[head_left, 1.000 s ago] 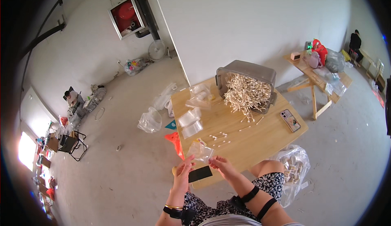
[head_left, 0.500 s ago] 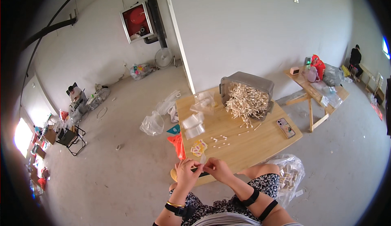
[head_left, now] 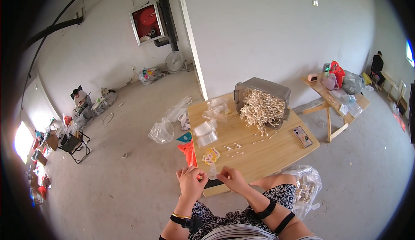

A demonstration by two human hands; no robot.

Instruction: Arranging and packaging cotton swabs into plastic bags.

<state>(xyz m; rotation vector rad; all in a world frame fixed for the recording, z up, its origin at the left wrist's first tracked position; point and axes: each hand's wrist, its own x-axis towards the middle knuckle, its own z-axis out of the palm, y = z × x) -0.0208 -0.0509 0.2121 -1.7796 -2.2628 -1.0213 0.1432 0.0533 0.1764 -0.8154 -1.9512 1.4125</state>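
A small clear plastic bag hangs between my hands at the near left edge of the wooden table. My right hand pinches its right side. My left hand is curled, thumb against forefinger, close to its left side; whatever those fingertips hold is too small to make out. Just beyond lie several yellow-and-white printed cards in a loose pile. Farther in are several cotton swabs and a stack of clear plastic bags.
A grey plastic bin lies tipped at the back, spilling a heap of cotton swabs. A phone rests at the right. Red plastic hangs at the left edge. By my right leg stands a filled clear sack.
My hands have moved apart, the left one shifting left. More of the small clear bag now shows between them. The things on the table have stayed put.
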